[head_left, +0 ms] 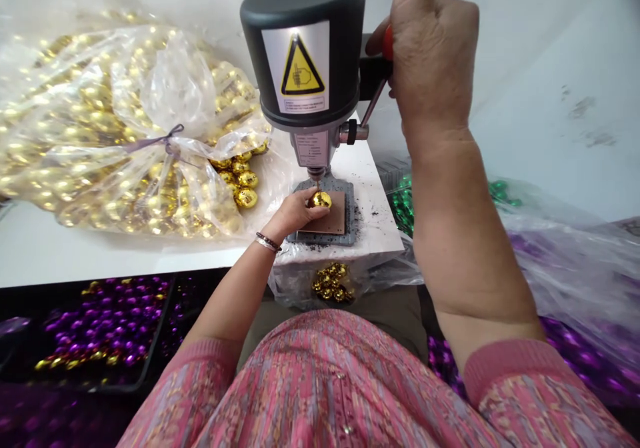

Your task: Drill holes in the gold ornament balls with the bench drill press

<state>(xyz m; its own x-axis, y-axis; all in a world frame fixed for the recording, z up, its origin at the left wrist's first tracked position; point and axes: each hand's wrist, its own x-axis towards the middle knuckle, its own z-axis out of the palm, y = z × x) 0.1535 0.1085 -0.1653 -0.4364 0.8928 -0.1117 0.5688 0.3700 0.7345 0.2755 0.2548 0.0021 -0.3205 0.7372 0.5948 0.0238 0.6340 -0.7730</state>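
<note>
We see one small drill press (304,55) and one gold ball (320,199) on its plate (336,219), directly under the vertical bit. Our left hand (295,211) pinches the ball; our raised right hand (433,55) is clenched around the red-tipped lever (386,43). The ball, being round, has no long axis.
</note>
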